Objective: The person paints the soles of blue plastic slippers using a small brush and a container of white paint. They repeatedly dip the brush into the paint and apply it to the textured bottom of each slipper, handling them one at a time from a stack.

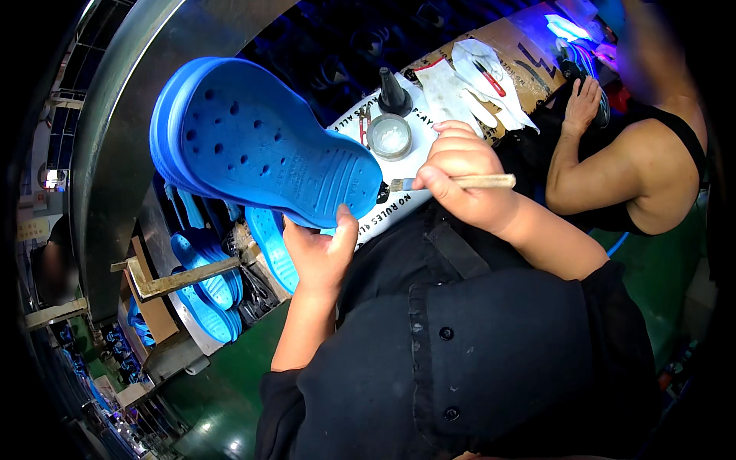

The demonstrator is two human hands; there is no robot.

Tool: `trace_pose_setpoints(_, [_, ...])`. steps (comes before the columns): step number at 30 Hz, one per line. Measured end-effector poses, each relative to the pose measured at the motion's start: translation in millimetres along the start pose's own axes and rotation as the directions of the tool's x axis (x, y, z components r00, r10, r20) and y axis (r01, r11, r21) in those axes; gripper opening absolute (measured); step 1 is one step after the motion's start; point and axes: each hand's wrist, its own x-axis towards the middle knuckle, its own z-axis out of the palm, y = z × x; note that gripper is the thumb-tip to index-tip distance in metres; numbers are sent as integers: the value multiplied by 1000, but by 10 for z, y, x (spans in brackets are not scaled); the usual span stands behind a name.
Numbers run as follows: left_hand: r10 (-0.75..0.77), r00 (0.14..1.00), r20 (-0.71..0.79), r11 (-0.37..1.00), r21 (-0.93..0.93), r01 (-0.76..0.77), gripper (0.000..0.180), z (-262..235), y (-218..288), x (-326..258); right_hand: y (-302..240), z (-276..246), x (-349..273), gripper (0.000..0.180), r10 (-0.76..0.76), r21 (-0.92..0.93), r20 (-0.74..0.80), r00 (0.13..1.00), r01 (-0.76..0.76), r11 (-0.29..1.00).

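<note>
My left hand [318, 257] grips a thick blue shoe sole [253, 138] by its narrow heel end, thumb on top. Round holes dot its wide front part, and ridges cross the heel. Layered edges along its left side suggest more than one sole in a stack. In my right hand [464, 169] is a flat paintbrush [479, 182] with a wooden handle, its bristles pointing left, close to the heel's edge. Whether the bristles touch the sole, I cannot tell. Just beyond the brush stands a round cup [389, 137] with whitish stuff inside.
Beside the cup stand a dark cone-shaped bottle [393, 92] and red-handled snips [364, 126]. White gloves [456, 88] lie farther right. More blue soles [203, 307] are stacked at lower left near a wooden bar [192, 277]. A co-worker's arm [598, 165] reaches in at right. A curved metal edge [115, 115] runs along the left.
</note>
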Motion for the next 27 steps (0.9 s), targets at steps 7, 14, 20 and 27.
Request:
trace_pose_setpoints(7, [-20, 1000, 10, 1000, -13, 20, 43, 22, 19, 10, -61, 54, 34, 17, -32, 25, 47, 998, 31, 999])
trace_pose_setpoints(14, [-81, 995, 61, 997, 15, 80, 54, -37, -23, -37, -23, -19, -34, 16, 14, -2, 27, 1000, -14, 1000])
trace_pose_setpoints(20, [44, 999, -23, 999, -15, -44, 41, 46, -10, -32, -67, 26, -78, 19, -13, -8, 66, 998, 14, 1000])
trace_pose_setpoints(27, [118, 990, -75, 993, -1, -118, 38, 81, -80, -51, -93, 47, -76, 20, 30, 22, 103, 994, -33, 999])
